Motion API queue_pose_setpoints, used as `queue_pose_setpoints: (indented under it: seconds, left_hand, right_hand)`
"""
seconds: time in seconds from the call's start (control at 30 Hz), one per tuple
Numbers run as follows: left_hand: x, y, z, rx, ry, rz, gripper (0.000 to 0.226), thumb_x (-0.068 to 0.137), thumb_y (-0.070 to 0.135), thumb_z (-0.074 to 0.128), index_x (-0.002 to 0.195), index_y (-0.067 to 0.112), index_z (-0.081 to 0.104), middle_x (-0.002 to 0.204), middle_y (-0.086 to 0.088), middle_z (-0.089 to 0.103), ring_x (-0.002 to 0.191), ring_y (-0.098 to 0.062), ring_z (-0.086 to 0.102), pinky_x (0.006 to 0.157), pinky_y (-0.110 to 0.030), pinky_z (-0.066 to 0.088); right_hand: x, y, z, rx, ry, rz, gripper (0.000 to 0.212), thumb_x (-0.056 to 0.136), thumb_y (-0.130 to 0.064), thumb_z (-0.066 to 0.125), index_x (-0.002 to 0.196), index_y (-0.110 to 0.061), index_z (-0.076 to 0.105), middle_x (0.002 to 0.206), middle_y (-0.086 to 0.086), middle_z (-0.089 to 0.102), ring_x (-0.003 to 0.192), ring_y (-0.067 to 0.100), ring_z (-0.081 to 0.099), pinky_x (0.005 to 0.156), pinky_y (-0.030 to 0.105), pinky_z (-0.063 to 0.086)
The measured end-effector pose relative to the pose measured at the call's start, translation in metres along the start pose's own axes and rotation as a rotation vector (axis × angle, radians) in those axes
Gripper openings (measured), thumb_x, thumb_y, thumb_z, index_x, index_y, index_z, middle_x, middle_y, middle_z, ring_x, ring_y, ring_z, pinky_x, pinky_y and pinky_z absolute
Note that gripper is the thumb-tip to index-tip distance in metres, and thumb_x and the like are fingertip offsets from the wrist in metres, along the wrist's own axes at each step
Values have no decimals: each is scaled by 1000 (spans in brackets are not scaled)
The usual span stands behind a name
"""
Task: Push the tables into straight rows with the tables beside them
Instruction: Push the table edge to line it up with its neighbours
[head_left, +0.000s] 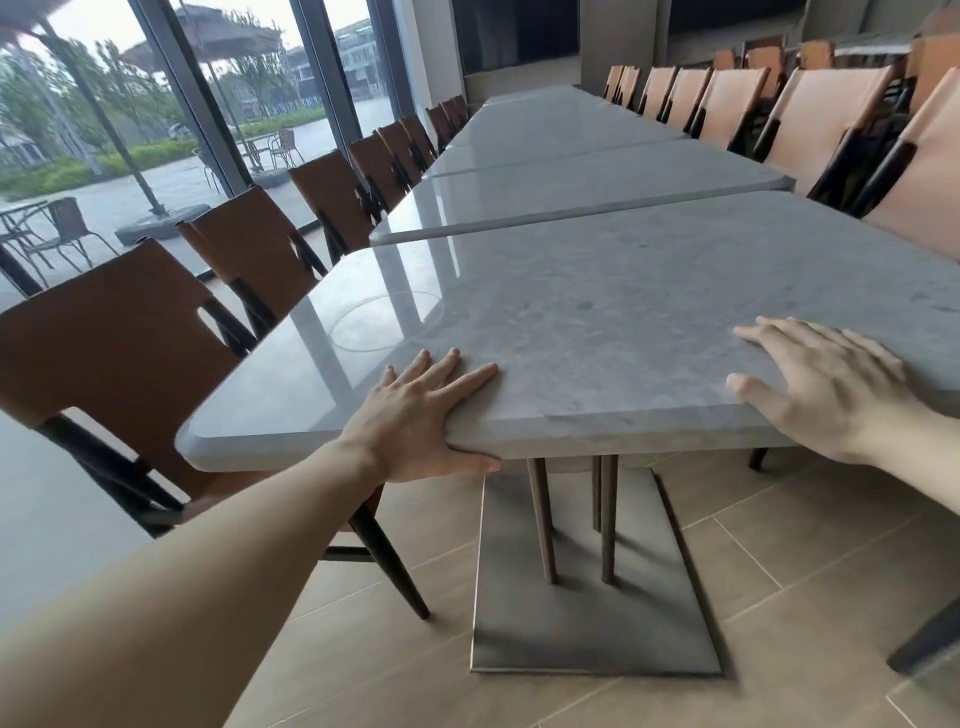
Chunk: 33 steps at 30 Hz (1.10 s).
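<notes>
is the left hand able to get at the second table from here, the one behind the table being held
Probably not as things stand. The left hand grips the near edge of the nearest table, whose whole top lies between it and the second table. Nothing else blocks the way.

Both hands (415, 415) and forearms are bare, sleeveless.

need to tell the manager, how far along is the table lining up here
Done: the far tables look joined in one run. In hand: the left hand grips the near edge of the nearest table, fingers on top and thumb under, and the right hand lies on top near that edge. Left: this table sits skewed to the next table, with a wedge gap between them that widens toward the left, so it needs squaring up.
</notes>
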<state>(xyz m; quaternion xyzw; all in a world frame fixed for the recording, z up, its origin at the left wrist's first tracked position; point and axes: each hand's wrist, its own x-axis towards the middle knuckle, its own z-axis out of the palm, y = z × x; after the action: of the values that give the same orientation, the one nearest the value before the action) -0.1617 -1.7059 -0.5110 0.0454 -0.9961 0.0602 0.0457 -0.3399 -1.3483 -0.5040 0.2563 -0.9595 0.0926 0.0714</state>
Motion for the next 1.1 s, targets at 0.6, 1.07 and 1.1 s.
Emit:
queue_pose_setpoints:
  seconds: [0.6, 1.07, 1.1]
  left_hand:
    - [1, -4, -3, 12, -18, 48, 113, 60, 100, 32, 157, 51, 1, 168, -2, 18, 153, -35, 16, 119, -57, 24]
    - [1, -3, 0, -16, 24, 34, 115, 55, 102, 25, 157, 51, 8, 167, -1, 23, 149, -31, 23, 115, -53, 29]
    - [2, -3, 0, -21, 21, 28, 116, 54, 103, 23, 157, 52, 7, 167, -1, 21, 151, -31, 21, 116, -54, 28]
  right_hand:
    - [5, 4, 5, -30, 7, 11, 94, 75, -79, 14, 152, -32, 39, 164, -2, 34, 150, 24, 33, 119, 51, 26]
    - [0, -5, -1, -24, -21, 49, 94, 73, -76, 13, 154, -35, 35, 166, -5, 29, 151, 23, 29, 121, 50, 21]
    - [-1, -3, 0, -30, -4, 48, 92, 74, -76, 14, 154, -35, 37, 165, -4, 31, 149, 25, 32, 119, 50, 23]
